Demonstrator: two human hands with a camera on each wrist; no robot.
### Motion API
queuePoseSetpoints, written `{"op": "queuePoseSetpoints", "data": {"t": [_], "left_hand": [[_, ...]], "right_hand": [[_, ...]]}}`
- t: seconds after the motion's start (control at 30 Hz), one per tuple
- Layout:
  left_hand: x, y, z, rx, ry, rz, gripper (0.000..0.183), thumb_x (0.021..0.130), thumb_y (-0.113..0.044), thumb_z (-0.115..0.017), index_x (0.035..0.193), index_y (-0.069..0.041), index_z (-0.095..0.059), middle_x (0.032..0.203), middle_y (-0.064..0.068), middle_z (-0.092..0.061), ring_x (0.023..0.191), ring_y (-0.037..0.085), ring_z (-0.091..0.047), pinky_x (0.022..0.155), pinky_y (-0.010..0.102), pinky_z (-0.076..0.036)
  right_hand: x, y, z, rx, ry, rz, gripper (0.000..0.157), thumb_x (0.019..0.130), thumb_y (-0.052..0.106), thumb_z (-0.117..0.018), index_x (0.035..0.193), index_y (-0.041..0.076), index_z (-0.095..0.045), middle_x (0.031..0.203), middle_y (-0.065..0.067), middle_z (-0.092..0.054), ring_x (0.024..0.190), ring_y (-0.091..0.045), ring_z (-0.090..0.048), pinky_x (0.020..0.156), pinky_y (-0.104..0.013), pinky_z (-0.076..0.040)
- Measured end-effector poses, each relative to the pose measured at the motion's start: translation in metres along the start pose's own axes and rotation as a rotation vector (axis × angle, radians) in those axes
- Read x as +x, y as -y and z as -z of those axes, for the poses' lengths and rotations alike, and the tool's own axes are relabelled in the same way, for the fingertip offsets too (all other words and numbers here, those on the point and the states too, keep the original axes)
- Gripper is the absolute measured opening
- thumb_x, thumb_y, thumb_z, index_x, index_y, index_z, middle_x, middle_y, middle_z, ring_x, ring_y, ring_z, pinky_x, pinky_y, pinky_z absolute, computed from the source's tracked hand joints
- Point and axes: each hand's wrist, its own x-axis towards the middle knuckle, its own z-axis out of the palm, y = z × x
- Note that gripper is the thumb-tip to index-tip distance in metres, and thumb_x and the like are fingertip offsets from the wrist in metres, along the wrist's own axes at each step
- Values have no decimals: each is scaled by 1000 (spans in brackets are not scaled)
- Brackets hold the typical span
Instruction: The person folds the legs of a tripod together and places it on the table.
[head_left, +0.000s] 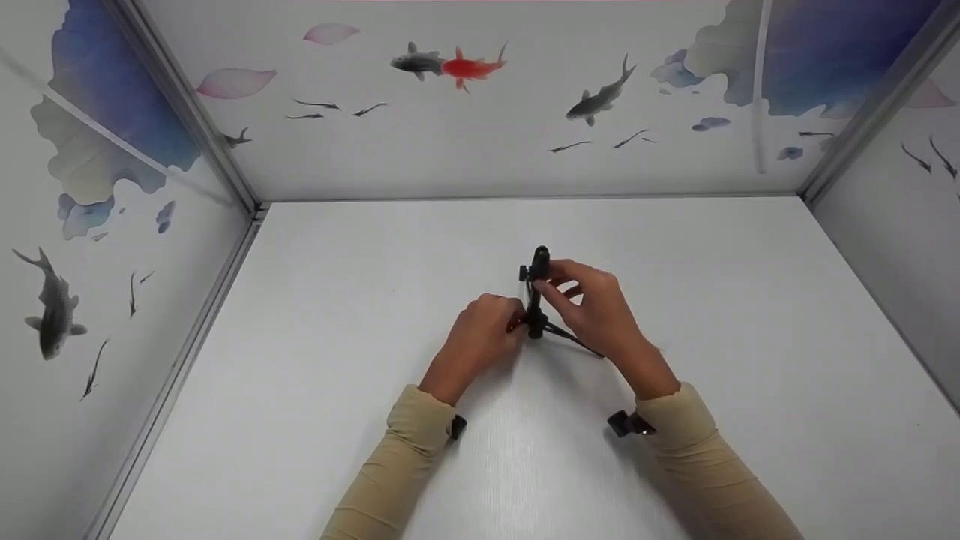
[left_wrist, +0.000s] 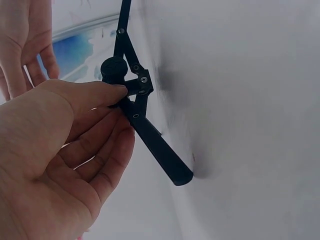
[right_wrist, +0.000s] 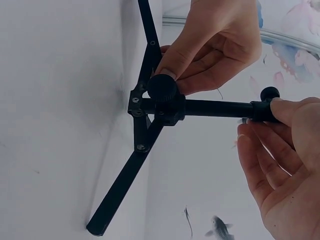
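One black mini tripod, pinched low and high

The tripod stands upright, or nearly so, around the middle of the white table, its column rising from spread legs. Whether every foot bears on the tabletop cannot be told.

The left hand grips low, thumb against the large knob and the other fingers bent behind the stand; this hold probably steadies the base where the legs join. The right hand comes in from the right and higher up, partly closed, pinching the column's upper end beside the small knob between thumb and fingers. Held there, the top can likely be guided while the lower grip resists tipping.

By count: one tripod, one column and two knobs. Two legs show plainly: one slants to the right and near, the other to the left; a third cannot be made out. Nearer lie two tan sleeves, with two black wrist cameras at the cuffs. The far panel carries three larger printed fish, two grey and one red.
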Motion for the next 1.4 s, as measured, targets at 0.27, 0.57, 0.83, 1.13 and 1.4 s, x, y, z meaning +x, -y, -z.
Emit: {"op": "queuePoseSetpoints", "data": {"t": [0.27, 0.57, 0.83, 1.13, 1.4], "left_hand": [[-1, -1, 1, -1, -18, -4, 7, 99, -12, -76, 92, -12, -79, 75, -3, -66, 71, 12, -52, 63, 28, -42], [-2, -2, 2, -17, -50, -15, 8, 98, -12, -76, 91, -12, -78, 74, -3, -65, 71, 12, -52, 63, 29, -42], [-2, -1, 1, 0, -58, -22, 7, 98, -12, -77, 91, -12, -78, 75, -3, -67, 71, 12, -53, 64, 29, -43], [-1, -2, 2, 11, -62, -31, 9, 98, -14, -77, 89, -12, -77, 74, -3, -66, 71, 12, -51, 63, 28, -41], [-1, -3, 2, 26, -57, -21, 8, 98, -14, -78, 90, -11, -78, 75, -2, -67, 71, 11, -53, 63, 28, -42]], "right_hand": [[1, -1, 0, 4, 1, 0, 22, 105, 20, -74, 126, 14, -77, 115, 1, -81, 101, -13, -76, 78, -40, -65], [1, 0, 0, 0, 1, 0, 22, 105, 22, -74, 125, 14, -77, 114, 1, -81, 101, -13, -76, 78, -38, -65], [1, 0, 1, -2, 0, -3, 22, 105, 21, -74, 125, 14, -77, 115, 1, -81, 100, -14, -77, 77, -37, -65], [0, 1, 2, -3, -1, -9, 22, 104, 21, -75, 125, 14, -77, 115, 2, -81, 100, -13, -77, 77, -36, -65], [0, 1, 1, 0, 0, -21, 24, 104, 21, -76, 127, 16, -77, 117, 2, -81, 100, -15, -77, 78, -38, -65]]}}
